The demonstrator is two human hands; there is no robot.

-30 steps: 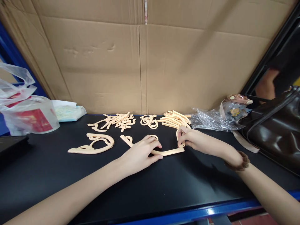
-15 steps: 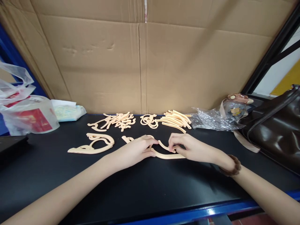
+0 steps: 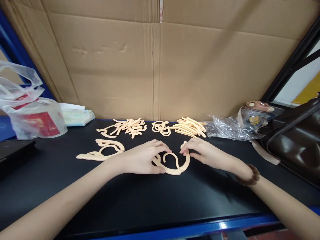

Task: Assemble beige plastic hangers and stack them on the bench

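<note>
A beige folding clothes hanger (image 3: 172, 171) lies on the black table between my hands, its curved hook (image 3: 171, 154) pointing up inside the bent arms. My left hand (image 3: 146, 156) grips the left arm of this hanger, thumb on the near side and fingers over the far side, hiding part of it. At the right, the fingers of my right hand (image 3: 200, 150) pinch the upper end of the other arm, which curves upward. Left of my left hand rests another folded beige hanger (image 3: 100, 156), partly behind my wrist.
Along the back lie beige piles: short struts (image 3: 131, 126), hooks (image 3: 161, 128) and long curved arms (image 3: 190, 126). Clear plastic wrap (image 3: 222, 128), a transparent bottle (image 3: 255, 118) and a dark bag (image 3: 295, 136) are at right. A plastic carrier bag (image 3: 37, 120) and a tissue pack (image 3: 77, 116) stand left.
The hanger between my hands has turned and its right arm now bends upward, with the hook in sight. My left hand has spread wider around its arm. The view has shifted slightly.
</note>
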